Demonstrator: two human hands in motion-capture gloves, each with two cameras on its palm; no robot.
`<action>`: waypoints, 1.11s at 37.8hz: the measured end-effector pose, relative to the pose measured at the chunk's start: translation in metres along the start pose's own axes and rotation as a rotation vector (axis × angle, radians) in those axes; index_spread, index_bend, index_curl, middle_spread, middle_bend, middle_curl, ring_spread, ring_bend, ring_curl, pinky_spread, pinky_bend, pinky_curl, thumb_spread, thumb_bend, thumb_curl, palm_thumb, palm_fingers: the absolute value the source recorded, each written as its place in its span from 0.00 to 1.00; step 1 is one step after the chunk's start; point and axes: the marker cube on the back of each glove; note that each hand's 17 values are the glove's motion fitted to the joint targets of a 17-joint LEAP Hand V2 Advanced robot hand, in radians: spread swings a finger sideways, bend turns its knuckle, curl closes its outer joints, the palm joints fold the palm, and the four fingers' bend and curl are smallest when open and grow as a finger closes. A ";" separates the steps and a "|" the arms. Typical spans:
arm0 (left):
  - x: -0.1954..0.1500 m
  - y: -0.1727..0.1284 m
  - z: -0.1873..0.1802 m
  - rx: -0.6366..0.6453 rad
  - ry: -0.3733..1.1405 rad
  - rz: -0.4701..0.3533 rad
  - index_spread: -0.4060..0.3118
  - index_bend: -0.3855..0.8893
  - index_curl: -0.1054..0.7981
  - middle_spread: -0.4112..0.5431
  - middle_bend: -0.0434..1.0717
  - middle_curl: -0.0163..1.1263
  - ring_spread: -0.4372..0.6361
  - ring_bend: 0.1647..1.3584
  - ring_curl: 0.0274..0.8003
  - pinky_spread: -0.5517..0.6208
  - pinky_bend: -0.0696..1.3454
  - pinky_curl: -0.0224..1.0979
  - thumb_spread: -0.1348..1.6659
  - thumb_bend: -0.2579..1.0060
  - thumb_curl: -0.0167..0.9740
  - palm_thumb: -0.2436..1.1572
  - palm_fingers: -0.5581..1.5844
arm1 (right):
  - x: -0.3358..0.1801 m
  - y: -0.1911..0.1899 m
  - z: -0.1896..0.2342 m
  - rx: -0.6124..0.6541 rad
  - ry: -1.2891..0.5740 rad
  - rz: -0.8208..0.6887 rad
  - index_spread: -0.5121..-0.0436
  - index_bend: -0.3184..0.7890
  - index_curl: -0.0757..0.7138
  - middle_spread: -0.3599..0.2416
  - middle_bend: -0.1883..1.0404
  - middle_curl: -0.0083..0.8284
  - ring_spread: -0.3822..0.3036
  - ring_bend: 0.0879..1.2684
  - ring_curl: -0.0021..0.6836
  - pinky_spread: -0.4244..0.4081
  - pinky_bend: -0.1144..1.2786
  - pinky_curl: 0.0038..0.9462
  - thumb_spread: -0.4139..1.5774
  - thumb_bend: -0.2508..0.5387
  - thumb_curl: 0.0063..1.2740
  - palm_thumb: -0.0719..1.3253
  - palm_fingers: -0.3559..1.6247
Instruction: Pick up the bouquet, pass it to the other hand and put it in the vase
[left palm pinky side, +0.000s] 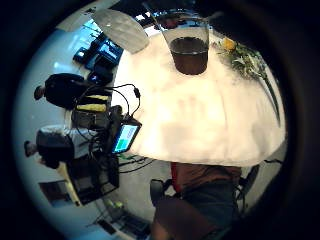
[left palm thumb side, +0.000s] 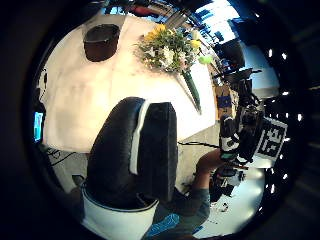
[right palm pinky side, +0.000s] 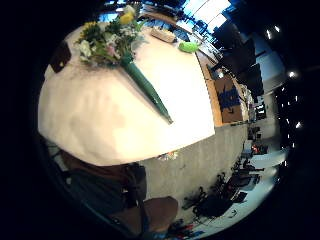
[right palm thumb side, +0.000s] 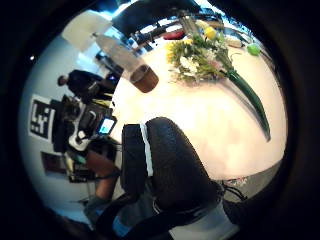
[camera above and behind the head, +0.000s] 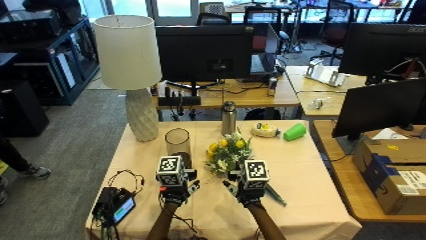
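The bouquet (camera above and behind the head: 227, 152), yellow and white flowers on a long green wrapped stem, lies on the cream tablecloth (camera above and behind the head: 299, 165), its stem pointing toward the front right. An empty clear glass vase (camera above and behind the head: 178, 142) stands upright just left of the flowers. My left hand (camera above and behind the head: 174, 196) hovers in front of the vase with nothing in it. My right hand (camera above and behind the head: 249, 197) hovers over the stem end, also holding nothing. The palm views show the bouquet (left palm thumb side: 167, 50) (right palm thumb side: 200, 57) (right palm pinky side: 107, 40) (left palm pinky side: 245, 57) and the vase (left palm pinky side: 189, 45) (left palm thumb side: 101, 42) lying apart from both palms. A relaxed gloved thumb (left palm thumb side: 135, 155) (right palm thumb side: 165, 165) shows in each thumb side view.
A white lamp (camera above and behind the head: 128, 55) stands at the table's back left. A metal bottle (camera above and behind the head: 228, 117), a small yellow and white object (camera above and behind the head: 265, 130) and a green cup (camera above and behind the head: 294, 131) sit along the back edge. A device with a lit screen and cables (camera above and behind the head: 114, 205) lies at the front left corner.
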 end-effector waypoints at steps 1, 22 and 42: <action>0.000 0.000 0.000 -0.003 -0.001 0.000 0.53 0.45 0.18 0.48 0.22 0.06 0.53 0.19 0.05 0.63 0.25 0.07 0.32 0.23 0.04 0.22 0.45 | 0.000 -0.001 0.001 0.002 -0.002 -0.002 0.68 0.46 0.16 0.58 0.34 0.08 0.65 0.08 0.03 0.66 0.33 0.07 0.43 0.44 0.03 0.16 0.29; 0.008 -0.002 0.006 -0.009 0.017 0.043 0.47 0.44 0.38 0.55 0.20 0.20 0.71 0.25 0.21 0.81 0.24 0.21 0.68 0.19 0.16 0.22 0.40 | -0.007 -0.005 0.006 0.047 -0.021 -0.031 0.27 0.44 0.37 0.56 0.33 0.26 0.76 0.09 0.16 0.83 0.36 0.23 0.76 0.35 0.13 0.20 0.25; 0.001 0.006 -0.002 0.007 0.040 0.039 0.47 0.43 0.45 0.56 0.20 0.25 0.74 0.25 0.25 0.84 0.23 0.26 0.71 0.19 0.23 0.22 0.38 | 0.047 -0.024 0.011 -0.005 0.002 0.037 0.24 0.42 0.43 0.56 0.31 0.34 0.77 0.09 0.24 0.84 0.36 0.30 0.79 0.29 0.18 0.20 0.23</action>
